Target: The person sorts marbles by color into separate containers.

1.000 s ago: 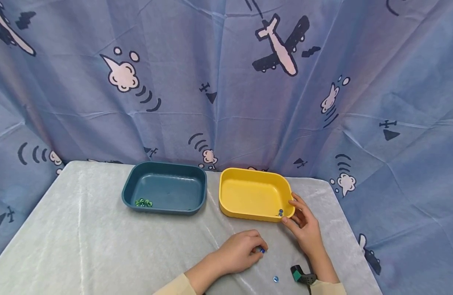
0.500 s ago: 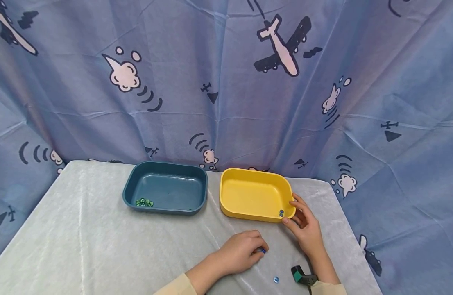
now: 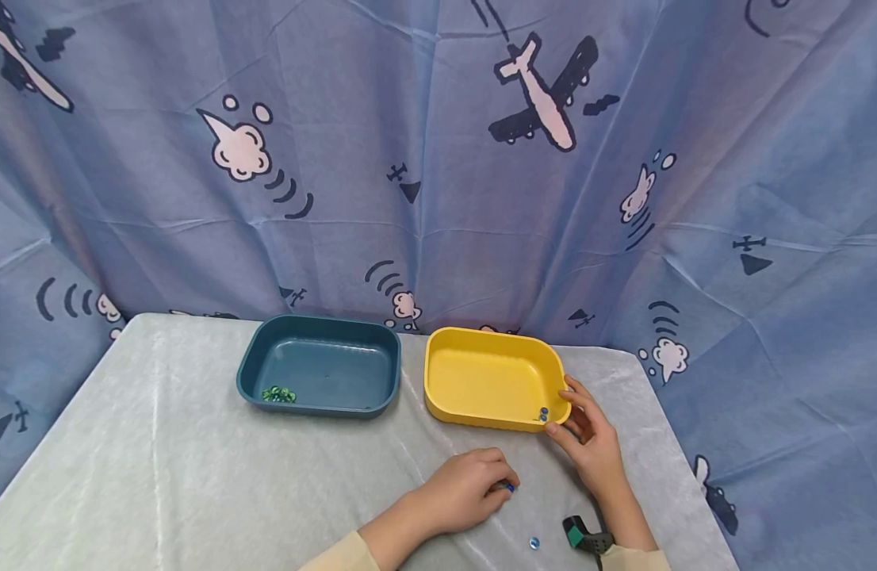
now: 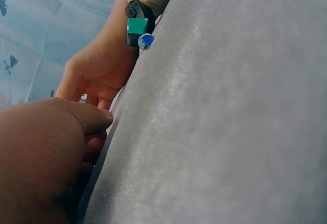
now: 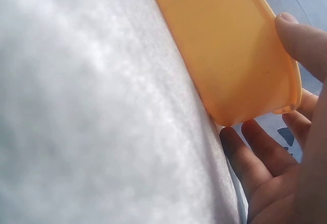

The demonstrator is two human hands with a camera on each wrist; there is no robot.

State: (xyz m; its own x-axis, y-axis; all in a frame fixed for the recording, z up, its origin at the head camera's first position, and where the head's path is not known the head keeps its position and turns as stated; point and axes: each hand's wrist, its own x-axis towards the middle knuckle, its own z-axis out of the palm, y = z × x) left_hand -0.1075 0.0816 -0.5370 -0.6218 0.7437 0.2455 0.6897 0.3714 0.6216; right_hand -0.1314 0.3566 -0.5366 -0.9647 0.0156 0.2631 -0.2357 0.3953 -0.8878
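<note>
In the head view my left hand (image 3: 470, 490) is low over the table, fingers curled round blue glass marbles (image 3: 509, 487) that peek out at the fingertips; how many it holds is hidden. My right hand (image 3: 591, 444) grips the near right corner of a yellow bin (image 3: 495, 423), thumb on its front and a finger over the rim. Two blue marbles (image 3: 543, 415) lie in that corner. One clear marble with a blue swirl (image 3: 534, 543) sits on the cloth between the forearms. In the right wrist view the thumb touches the rim, other fingers spread beside the wall.
A teal bin (image 3: 317, 410) stands left of the yellow one, with several green marbles (image 3: 277, 394) in its near left corner. A black wrist strap with a green block (image 3: 577, 534) is on the right wrist. A patterned blue curtain (image 3: 338, 159) hangs behind the table.
Both hands, the bins and the loose marble keep their places; the blue in the left hand's fingertips shifts very slightly.
</note>
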